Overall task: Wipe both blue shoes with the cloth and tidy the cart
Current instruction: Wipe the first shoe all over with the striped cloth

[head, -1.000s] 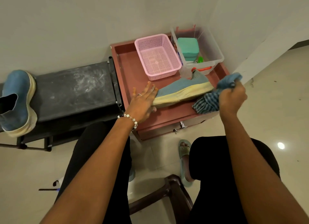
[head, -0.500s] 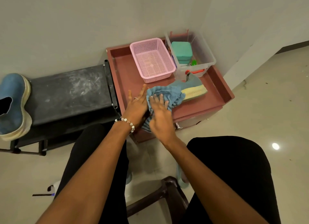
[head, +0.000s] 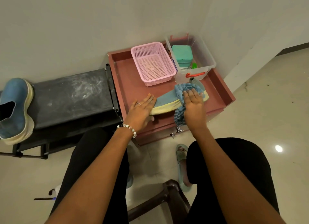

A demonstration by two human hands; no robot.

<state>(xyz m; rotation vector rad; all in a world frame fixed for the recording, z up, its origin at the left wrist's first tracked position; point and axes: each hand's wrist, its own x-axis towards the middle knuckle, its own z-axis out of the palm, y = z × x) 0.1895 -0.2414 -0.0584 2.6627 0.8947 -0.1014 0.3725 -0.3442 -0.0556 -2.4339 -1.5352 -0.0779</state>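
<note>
Right hand is pressing the cloth down onto the shoe, fingers lying mostly straight over the bunched fabric, not visibly pinching it. Left hand is lying flat with fingers together against the shoe's toe end, bracing it. Shoe is lying on its side on the cart top, near the front edge, blue upper facing up, pale sole toward the person. Cloth is covering the heel half, one tail hanging over the cart's front edge.

Progress, as a judgement: wipe of this shoe is underway, cloth sitting at the heel end, toe half exposed. Can't tell how clean it is. Second shoe is sitting on the black bench to the left, well apart from both hands, so probably still to do, or already done; can't tell which. Cart tidying looks not yet done: shoe and cloth are occupying the top.

Surface: reddish tray-style cart top with raised rim, drawer knob below. Pink basket looks empty, clear bin just beside it is holding a teal box and small items. Bench top is showing white scuffs. Room: plain pale wall, glossy tiled floor, corner location.
</note>
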